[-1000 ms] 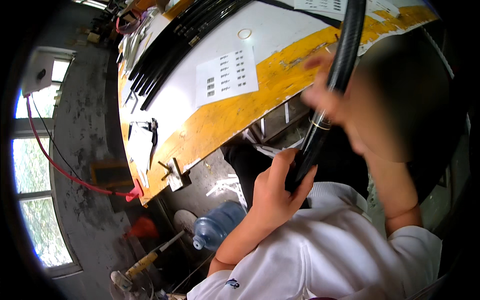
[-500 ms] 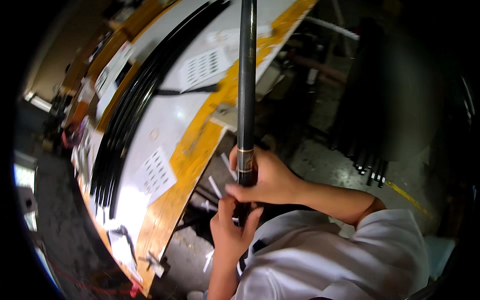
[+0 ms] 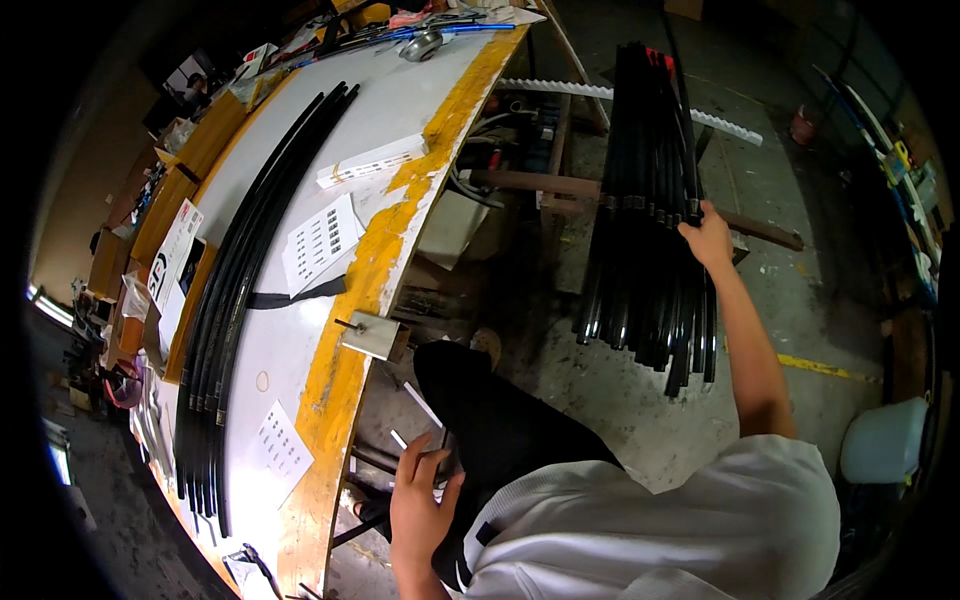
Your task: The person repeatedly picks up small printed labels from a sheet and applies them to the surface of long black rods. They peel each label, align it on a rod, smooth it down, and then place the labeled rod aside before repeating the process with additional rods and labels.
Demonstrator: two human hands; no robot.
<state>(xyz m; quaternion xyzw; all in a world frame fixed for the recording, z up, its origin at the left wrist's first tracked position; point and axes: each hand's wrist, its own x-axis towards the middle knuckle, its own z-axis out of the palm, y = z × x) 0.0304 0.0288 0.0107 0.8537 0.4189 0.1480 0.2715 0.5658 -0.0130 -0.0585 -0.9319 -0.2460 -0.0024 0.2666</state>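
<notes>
My right hand (image 3: 708, 240) is closed around a black pole (image 3: 684, 110) at the right edge of a pile of black poles (image 3: 628, 270). That pole reaches farther up than the others beside it. Thin bands cross the poles near my fingers. My left hand (image 3: 420, 512) is empty beside the table's front edge, its fingers bent and apart. More black poles (image 3: 240, 270) lie lengthwise on the white table (image 3: 340, 240). Label sheets (image 3: 320, 240) rest next to them, with another sheet (image 3: 285, 455) closer to me.
A metal block (image 3: 372, 336) is fixed at the table's yellow edge. A brown beam (image 3: 540, 184) and a white ridged strip (image 3: 730, 127) pass by the pile. Cardboard boxes (image 3: 200, 130) line the table's far side. At right stands a whitish plastic container (image 3: 884, 440).
The banded pole held upright in front of me has moved right, to the pile, with my right hand on it. My left hand has let go and dropped lower. The view has shifted.
</notes>
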